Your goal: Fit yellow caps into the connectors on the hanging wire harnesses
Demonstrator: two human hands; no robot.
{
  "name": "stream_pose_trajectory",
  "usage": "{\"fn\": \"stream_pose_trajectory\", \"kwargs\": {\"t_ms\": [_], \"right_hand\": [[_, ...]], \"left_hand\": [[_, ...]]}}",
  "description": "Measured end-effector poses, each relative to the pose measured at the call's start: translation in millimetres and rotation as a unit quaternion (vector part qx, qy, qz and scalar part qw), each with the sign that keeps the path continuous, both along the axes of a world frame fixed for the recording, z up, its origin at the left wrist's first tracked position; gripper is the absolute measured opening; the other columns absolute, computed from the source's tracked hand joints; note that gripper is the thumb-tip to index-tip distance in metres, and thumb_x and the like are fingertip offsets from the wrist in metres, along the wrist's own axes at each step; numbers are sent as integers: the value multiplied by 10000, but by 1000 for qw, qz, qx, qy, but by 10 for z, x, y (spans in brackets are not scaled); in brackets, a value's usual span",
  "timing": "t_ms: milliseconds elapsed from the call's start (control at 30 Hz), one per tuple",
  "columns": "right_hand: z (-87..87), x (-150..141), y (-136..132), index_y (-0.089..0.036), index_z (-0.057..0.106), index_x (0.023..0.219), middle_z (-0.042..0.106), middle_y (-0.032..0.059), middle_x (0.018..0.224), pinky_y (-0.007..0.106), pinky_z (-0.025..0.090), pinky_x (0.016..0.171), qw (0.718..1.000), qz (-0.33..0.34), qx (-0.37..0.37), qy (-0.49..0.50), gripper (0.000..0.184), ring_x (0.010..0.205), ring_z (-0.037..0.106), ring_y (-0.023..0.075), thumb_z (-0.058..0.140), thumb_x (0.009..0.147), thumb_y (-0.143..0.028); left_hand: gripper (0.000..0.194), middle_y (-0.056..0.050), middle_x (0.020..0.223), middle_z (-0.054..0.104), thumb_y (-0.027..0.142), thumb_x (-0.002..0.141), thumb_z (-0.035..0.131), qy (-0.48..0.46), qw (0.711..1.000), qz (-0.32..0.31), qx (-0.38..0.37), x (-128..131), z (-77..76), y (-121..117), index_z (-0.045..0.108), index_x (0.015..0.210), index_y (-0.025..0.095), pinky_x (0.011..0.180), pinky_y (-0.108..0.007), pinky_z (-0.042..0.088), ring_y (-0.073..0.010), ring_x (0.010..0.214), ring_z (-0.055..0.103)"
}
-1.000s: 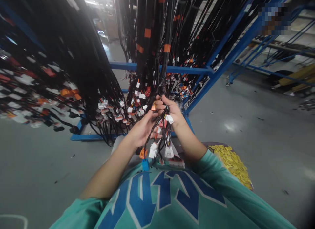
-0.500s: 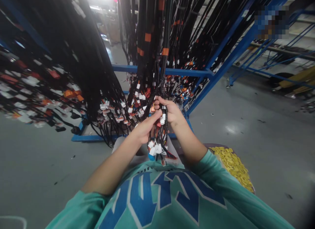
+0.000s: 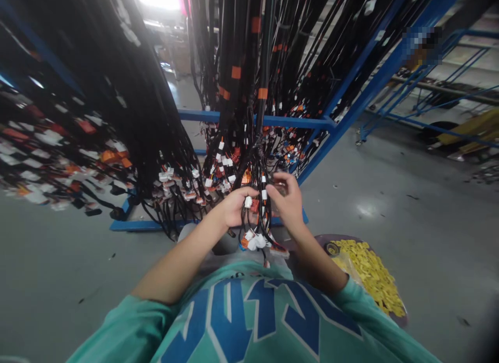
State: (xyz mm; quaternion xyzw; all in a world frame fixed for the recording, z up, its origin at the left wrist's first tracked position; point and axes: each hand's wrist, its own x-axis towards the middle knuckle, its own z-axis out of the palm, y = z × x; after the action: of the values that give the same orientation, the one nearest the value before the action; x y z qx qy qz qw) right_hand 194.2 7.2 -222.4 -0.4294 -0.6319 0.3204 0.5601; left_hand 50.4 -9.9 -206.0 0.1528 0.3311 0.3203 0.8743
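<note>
**Head view: one hanging wire bundle, a hand either side**

Bundle: the black wire bundle (image 3: 266, 217) hangs just below centre of view, in front of the blue rack (image 3: 300, 122), connector ends toward 6 o'clock.

Hands: left hand (image 3: 236, 206) at the bundle's 9 o'clock, thumb extended to the strands, near a white connector (image 3: 248, 202); cannot tell whether it pinches anything, as the fingers are partly hidden. Right hand (image 3: 287, 201) at 3 o'clock, thumb and bent fingers spread, nothing seen between them, just beside the strands.

Why so (judgement): hung from above, the bundle's weight is probably borne by the rack, leaving the hands free to part the strands. The left hand probably steadies one side while the right has room to work. The container (image 3: 401, 318) of yellow pieces (image 3: 368, 272), at 4 o'clock, looks set for the right hand's easy reach.

Counts: hands, 2. Containers, 1. Dark roll (image 3: 332, 248), 1, at the container's 10 o'clock. White bands (image 3: 264, 195) on the strands between the hands, 2 clear. Large orange bands (image 3: 236, 72) on the trunks toward 12 o'clock, 4 clear. Yellow pieces and hanging connectors: too many and overlapped to count.
</note>
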Motion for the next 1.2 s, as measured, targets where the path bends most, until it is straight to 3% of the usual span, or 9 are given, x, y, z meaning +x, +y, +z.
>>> {"fn": "stream_pose_trajectory", "kwargs": {"t_ms": [133, 233, 333, 467, 633, 767, 900, 1033, 1200], "right_hand": [[-78, 109, -213, -236, 617, 843, 550, 76, 1070, 458, 399, 927, 973, 20, 106, -205, 277, 1048, 505, 264, 716, 640, -397], [-103, 93, -272, -243, 642, 879, 544, 87, 1124, 473, 385, 942, 959, 26, 115, -258, 282, 1078, 493, 280, 728, 649, -382], [-84, 107, -260, -248, 642, 880, 568, 77, 1097, 455, 389, 950, 969, 55, 101, -217, 213, 1069, 513, 257, 670, 722, -387], [-6, 200, -237, -243, 599, 923, 609, 63, 1063, 416, 420, 933, 983, 158, 19, -93, 232, 1029, 560, 217, 612, 774, -421], [114, 281, -266, -250, 568, 927, 652, 17, 860, 340, 495, 780, 968, 230, -102, 6, 246, 819, 625, 168, 660, 725, -358], [195, 309, -284, -247, 628, 830, 622, 12, 807, 310, 488, 691, 982, 174, -49, -46, 125, 762, 595, 157, 627, 709, -277], [200, 324, -295, -247, 616, 913, 617, 16, 822, 308, 497, 693, 989, 124, -26, -72, 207, 759, 597, 156, 591, 708, -255], [157, 310, -317, -214, 575, 807, 609, 12, 760, 292, 496, 667, 988, 63, 30, -140, 119, 697, 585, 143, 573, 691, -188], [161, 263, -334, -207, 613, 778, 625, 31, 763, 286, 493, 651, 977, 80, 93, -177, 48, 722, 590, 152, 575, 749, -205]], "left_hand": [[280, -9, 403, 499, 247, 800, 470, 34, 998, 46, -30, 46, 25, -9, 528, 556, 123, 349, -209, 390, -101, 316, 449], [327, 9, 396, 476, 267, 832, 453, 46, 997, 63, -29, 93, 61, -27, 508, 539, 133, 315, -186, 335, -81, 293, 420], [282, 11, 415, 500, 216, 824, 464, 65, 996, 57, -15, 90, 68, -44, 532, 566, 124, 350, -200, 394, -87, 301, 445], [132, -22, 509, 604, 155, 770, 556, 104, 992, 67, 39, 15, 21, -38, 591, 653, 107, 406, -211, 458, -119, 400, 561], [168, -31, 486, 596, 254, 734, 606, 114, 991, -14, 67, -112, -108, 0, 615, 656, 106, 477, -292, 523, -166, 431, 596], [173, -44, 507, 614, 267, 641, 665, 91, 983, -57, 146, -172, -166, 15, 641, 612, 98, 556, -278, 535, -154, 483, 611], [152, -108, 695, 703, 211, 566, 707, 134, 966, -55, 216, -171, -98, 11, 684, 650, 88, 565, -234, 508, -151, 580, 633], [232, -116, 700, 705, 145, 511, 723, 106, 970, -62, 210, -102, -26, 8, 691, 732, 81, 620, -318, 537, -205, 618, 657], [208, -83, 625, 680, 136, 529, 754, 126, 975, -22, 182, 61, -51, 27, 678, 714, 80, 554, -287, 532, -163, 528, 623]]}}
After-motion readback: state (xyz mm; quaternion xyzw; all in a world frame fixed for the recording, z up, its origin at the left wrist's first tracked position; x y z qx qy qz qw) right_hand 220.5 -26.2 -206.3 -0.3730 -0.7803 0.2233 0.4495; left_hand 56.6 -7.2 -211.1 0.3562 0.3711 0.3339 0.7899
